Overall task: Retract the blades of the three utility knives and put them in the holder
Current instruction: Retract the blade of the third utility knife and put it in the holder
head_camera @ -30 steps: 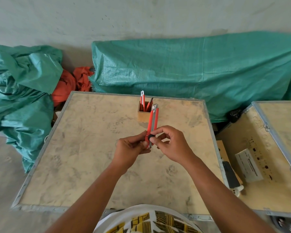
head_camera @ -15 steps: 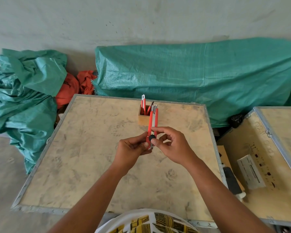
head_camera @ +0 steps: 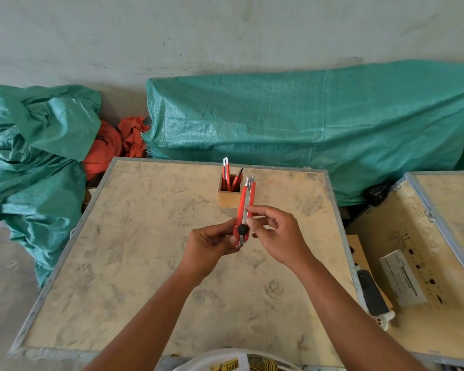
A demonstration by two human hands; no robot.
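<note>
A red utility knife [head_camera: 246, 202] with a black lock wheel is held upright above the middle of the wooden crate top [head_camera: 134, 263]. My left hand [head_camera: 212, 243] grips its lower end. My right hand [head_camera: 275, 234] pinches the knife's body just above the wheel, thumb and forefinger on it. No blade shows past its metal tip. Behind it stands a small wooden holder [head_camera: 227, 195] with two red knives inside: a taller one [head_camera: 226, 172] and a shorter one [head_camera: 236, 180] leaning right.
A second crate [head_camera: 439, 263] at the right lies open with a grey box [head_camera: 402, 279] and a black device [head_camera: 373, 293] near its edge. Green tarpaulins [head_camera: 319, 124] and orange cloth [head_camera: 110, 148] lie behind the crate and to its left.
My right fingers have slid up from the black wheel to the knife's body. The view has shifted slightly downward.
</note>
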